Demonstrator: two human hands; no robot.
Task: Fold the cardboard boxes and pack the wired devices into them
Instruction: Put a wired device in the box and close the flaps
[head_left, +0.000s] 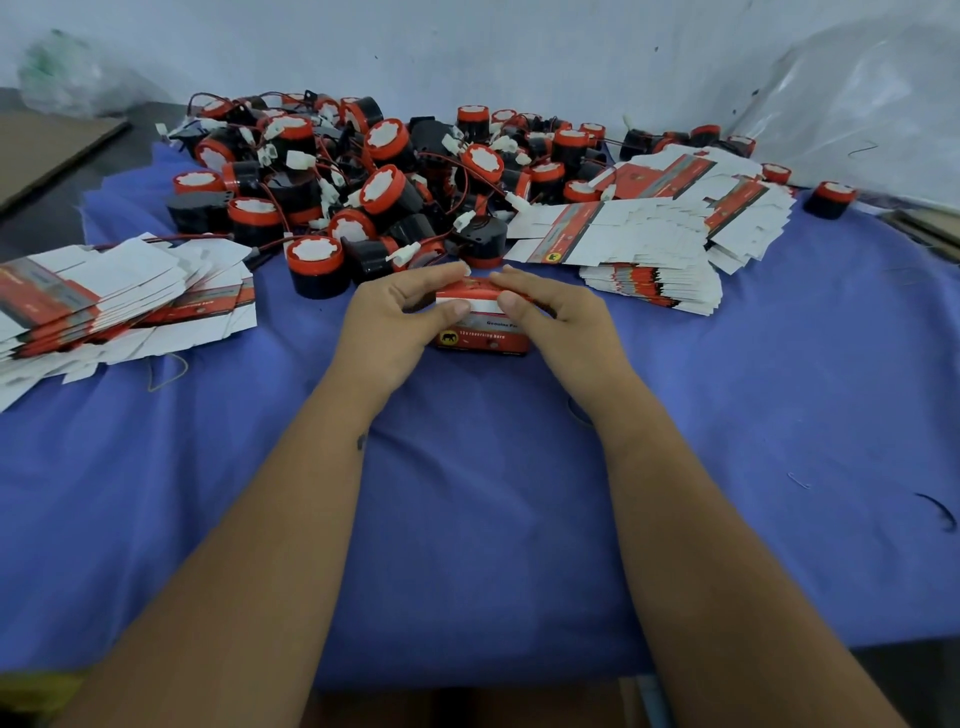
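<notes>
Both hands on one folded box (483, 332), standing on the blue cloth (467, 519) mid-table. Left hand (395, 322) grips the box's left end, fingers curled over the top, thumb pressing the front flap. Right hand (550, 317) mirrors it on the right end, thumb on the white flap edge. Looks like closing the top flap; can't tell whether a device is inside.

To do it well: keep both thumbs level so the tuck flap goes in square, hold the side walls in with the fingers so the box doesn't bow, and check no wire is pinched under the lid.

Room: open cloth in front of the box toward the near table edge, good spot for setting down finished boxes. Flat box blanks (104, 301) stacked left, overhanging each other loosely; another fanned stack (654, 244) right. Pile of wired devices (363, 182) just behind the box, wires tangled, so lift one out slowly. Stray device (829, 199) far right, near the edge of the cloth.
</notes>
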